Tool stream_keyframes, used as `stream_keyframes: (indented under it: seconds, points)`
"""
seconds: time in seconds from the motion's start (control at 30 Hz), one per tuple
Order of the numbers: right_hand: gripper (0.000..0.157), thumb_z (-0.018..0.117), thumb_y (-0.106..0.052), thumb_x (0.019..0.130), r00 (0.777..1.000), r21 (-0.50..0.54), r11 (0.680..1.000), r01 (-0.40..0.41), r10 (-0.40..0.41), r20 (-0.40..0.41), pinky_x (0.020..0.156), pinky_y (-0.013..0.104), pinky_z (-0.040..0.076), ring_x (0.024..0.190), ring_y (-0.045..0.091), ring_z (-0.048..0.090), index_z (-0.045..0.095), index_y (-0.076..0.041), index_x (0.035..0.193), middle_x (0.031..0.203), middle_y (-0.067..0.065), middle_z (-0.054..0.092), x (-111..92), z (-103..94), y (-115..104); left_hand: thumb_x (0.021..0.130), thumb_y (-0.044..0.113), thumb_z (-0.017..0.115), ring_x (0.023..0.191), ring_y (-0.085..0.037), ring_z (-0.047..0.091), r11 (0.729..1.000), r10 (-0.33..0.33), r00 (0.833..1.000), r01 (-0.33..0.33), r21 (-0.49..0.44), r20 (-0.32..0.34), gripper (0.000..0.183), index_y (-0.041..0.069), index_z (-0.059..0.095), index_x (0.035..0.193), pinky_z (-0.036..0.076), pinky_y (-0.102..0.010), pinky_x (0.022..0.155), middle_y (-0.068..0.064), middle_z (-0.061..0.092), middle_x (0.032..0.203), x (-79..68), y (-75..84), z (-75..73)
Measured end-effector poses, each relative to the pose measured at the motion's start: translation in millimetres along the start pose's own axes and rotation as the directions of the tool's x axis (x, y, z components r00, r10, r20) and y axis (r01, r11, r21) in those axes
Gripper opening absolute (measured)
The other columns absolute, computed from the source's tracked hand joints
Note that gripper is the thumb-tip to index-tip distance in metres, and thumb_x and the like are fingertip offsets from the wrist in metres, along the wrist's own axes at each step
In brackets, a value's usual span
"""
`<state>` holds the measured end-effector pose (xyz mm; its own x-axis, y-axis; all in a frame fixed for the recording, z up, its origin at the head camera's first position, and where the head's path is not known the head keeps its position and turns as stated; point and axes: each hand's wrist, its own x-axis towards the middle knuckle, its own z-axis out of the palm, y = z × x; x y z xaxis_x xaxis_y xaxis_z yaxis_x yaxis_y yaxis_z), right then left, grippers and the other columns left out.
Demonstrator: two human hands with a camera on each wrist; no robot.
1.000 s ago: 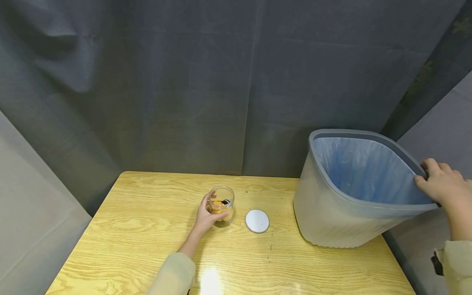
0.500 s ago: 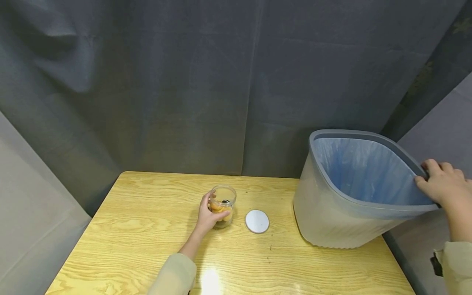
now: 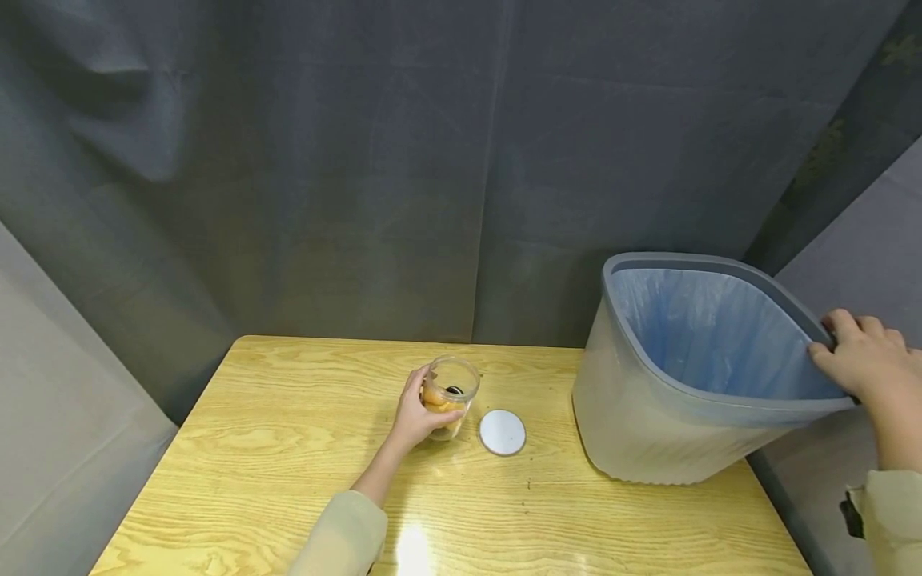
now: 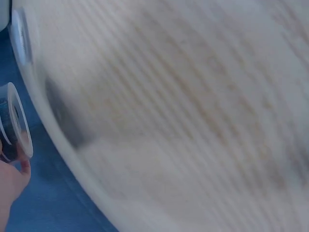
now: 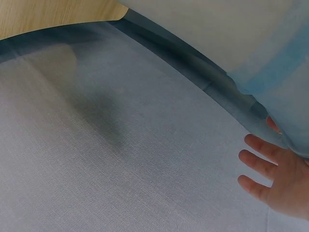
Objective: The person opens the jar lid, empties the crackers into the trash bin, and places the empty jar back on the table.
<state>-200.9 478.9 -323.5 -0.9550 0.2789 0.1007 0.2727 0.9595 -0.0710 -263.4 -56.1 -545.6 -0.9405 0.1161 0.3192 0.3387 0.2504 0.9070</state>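
Fingers of the left hand [image 3: 416, 418] wrap a clear jar [image 3: 457, 398], long axis near upright, toward the tabletop's [image 3: 288, 448] far edge, while the lined trash bin [image 3: 648, 424] stands rightward beyond the white lid [image 3: 503, 432], at the right edge, its rim pinched by the right hand [image 3: 867, 362].

Lid [image 3: 503, 432] between jar [image 3: 454, 386] and bin [image 3: 648, 428]

Wood-grain table [image 3: 288, 448]; on it, white lid [image 3: 503, 432], bin [image 3: 648, 424].
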Motion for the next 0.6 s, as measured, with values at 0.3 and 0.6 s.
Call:
stream_keyframes:
  seconds: [0.3,0.6]
  points:
    - [0.043,0.037,-0.020,0.091,1.000,-0.001,1.000,0.004,-0.004,-0.001,0.087,0.071,0.019,0.106,0.058,0.018,0.023,0.008,0.120,0.116,0.040,0.017,-2,-1.4,-3,0.054,0.025,0.089,0.107,-0.025,0.049,0.992,0.100,0.995,-0.100,0.078,0.010,0.089,0.016,0.045,0.131,0.046,-0.042,0.091,-0.004,0.049,0.115,8.3,18.9,5.9]
    - [0.042,0.038,-0.019,0.090,1.000,0.012,1.000,0.005,-0.005,-0.012,0.087,0.071,0.019,0.105,0.058,0.020,0.023,0.009,0.118,0.114,0.039,0.018,-5,-2.7,-4,0.054,0.027,0.087,0.108,-0.021,0.048,0.977,0.129,0.991,-0.132,0.169,0.024,0.087,0.014,0.046,0.129,0.045,-0.041,0.091,-0.002,0.050,0.115,16.0,38.5,8.2]
